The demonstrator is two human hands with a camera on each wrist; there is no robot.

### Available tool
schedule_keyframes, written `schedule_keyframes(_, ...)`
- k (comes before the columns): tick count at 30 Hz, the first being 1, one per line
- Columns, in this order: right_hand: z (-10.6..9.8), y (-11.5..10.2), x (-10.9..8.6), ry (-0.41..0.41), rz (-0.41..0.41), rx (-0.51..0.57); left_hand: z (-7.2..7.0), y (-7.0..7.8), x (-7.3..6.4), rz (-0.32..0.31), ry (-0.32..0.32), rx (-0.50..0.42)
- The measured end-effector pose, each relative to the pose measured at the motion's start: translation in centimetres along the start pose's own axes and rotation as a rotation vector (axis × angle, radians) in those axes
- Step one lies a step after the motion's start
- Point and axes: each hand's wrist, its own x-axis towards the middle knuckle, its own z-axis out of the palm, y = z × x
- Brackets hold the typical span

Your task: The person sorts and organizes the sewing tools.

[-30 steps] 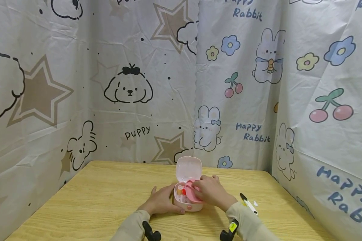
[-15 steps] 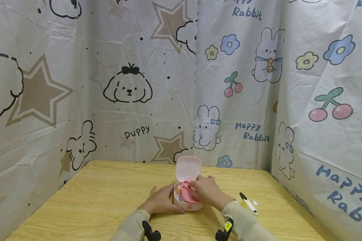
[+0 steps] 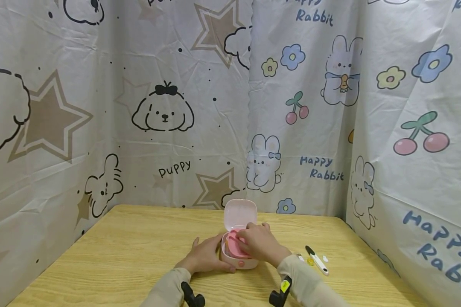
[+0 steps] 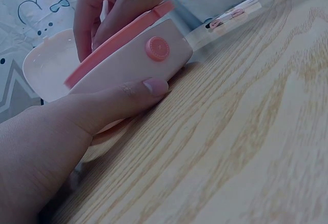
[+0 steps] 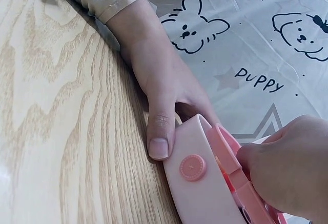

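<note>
A small light-pink box (image 3: 249, 265) stands on the table with its hinged lid (image 3: 240, 214) raised at the back. On its front is a round coral button (image 5: 192, 168). My left hand (image 3: 205, 256) grips the box from the left, the thumb lying along the front wall. With curled fingers my right hand (image 3: 262, 244) holds a coral-pink tray (image 3: 235, 248) at the mouth of the box. In the right wrist view the tray sits tilted against the rim, and a bit of red and orange shows beneath it. The right fingertips are partly hidden.
Right of the box lies a slim black-and-white tool (image 3: 318, 261), its kind unclear. Beside it are a small yellow piece (image 3: 310, 261), a small white piece (image 3: 325, 258) and a greyish item (image 3: 300, 257). Printed curtains (image 3: 165, 170) enclose the wooden table (image 3: 138, 251).
My right hand has moved left with the tray, bringing it over the box's opening and covering the small orange and red items inside. The left hand has stayed on the box.
</note>
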Motion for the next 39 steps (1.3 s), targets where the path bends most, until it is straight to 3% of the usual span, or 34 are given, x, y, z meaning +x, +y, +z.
schedule_keyframes(39,1.3,-0.8,1.0,0.002,0.006,0.002,0.1,-0.1,0.0,-0.006,0.0,0.011)
